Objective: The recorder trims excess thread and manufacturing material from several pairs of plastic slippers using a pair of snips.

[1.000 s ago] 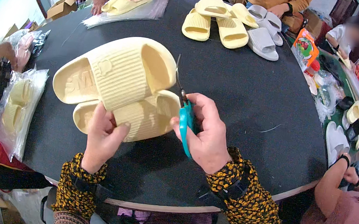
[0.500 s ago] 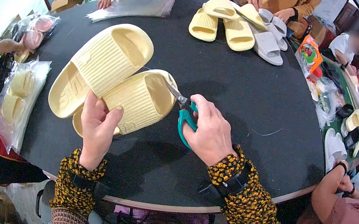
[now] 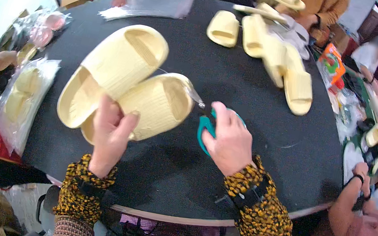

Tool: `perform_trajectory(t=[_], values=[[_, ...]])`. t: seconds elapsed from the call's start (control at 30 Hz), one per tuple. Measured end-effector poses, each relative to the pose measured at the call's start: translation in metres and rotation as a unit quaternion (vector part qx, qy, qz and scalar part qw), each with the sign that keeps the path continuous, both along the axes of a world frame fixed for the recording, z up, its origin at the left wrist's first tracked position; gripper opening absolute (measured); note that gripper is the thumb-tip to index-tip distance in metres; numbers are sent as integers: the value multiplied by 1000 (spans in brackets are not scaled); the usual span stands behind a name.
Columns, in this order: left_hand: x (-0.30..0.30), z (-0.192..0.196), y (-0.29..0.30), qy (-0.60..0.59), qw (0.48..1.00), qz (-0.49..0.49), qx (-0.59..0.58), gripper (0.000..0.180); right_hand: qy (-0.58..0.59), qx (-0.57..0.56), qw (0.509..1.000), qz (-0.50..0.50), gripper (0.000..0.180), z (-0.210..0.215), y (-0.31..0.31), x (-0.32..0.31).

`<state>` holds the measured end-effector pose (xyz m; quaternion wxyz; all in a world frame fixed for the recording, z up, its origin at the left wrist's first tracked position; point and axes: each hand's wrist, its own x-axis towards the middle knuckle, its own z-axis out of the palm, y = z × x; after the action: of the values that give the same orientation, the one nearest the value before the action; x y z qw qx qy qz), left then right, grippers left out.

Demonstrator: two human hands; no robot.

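Two pale yellow slide sandals lie at an angle, overlapping, above the black table; a ribbed strap crosses each. My left hand (image 3: 111, 142) is closed on their near edges, thumb over the right-hand slide (image 3: 153, 106), with the left-hand slide (image 3: 120, 63) beside it. In my right hand (image 3: 231, 140) is a pair of scissors (image 3: 205, 133) with teal handles, fingers in the loops. The blades point up and left to the toe opening of the right-hand slide. Blur hides whether they are apart. A thin thread shows between the two slides.
More yellow slides (image 3: 224, 28) spread over the table's far right, beside grey ones. Clear plastic bags (image 3: 153, 5) lie at the far left near a co-worker's hand. Bagged slides (image 3: 23, 99) rest at the left edge. Co-workers stand around the black table (image 3: 178, 177).
At the far right, yellow slides have been spread out toward me, covering some grey ones. The slide over the far-left bags is gone from there. My hands keep their hold, slightly shifted right in view.
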<state>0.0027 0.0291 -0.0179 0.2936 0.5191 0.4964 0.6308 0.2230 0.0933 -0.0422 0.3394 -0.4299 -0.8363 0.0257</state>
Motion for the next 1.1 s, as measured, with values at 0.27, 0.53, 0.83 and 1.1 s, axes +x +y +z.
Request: perform_trajectory(t=[0.27, 0.53, 0.83, 1.1], values=[[-8, -20, 4, -2, 999, -51, -2, 50, 17, -78, 997, -2, 47, -2, -18, -3], [-17, -11, 7, 50, 996, -43, -54, 54, 56, -95, 994, 2, 48, 2, -19, -8], [-20, -33, 18, 58, 996, -22, -64, 40, 71, -101, 992, 5, 46, 1, -18, -6], [-37, -37, 14, 202, 976, 86, -2, 31, 93, -124, 988, 4, 47, -6, -22, -13]])
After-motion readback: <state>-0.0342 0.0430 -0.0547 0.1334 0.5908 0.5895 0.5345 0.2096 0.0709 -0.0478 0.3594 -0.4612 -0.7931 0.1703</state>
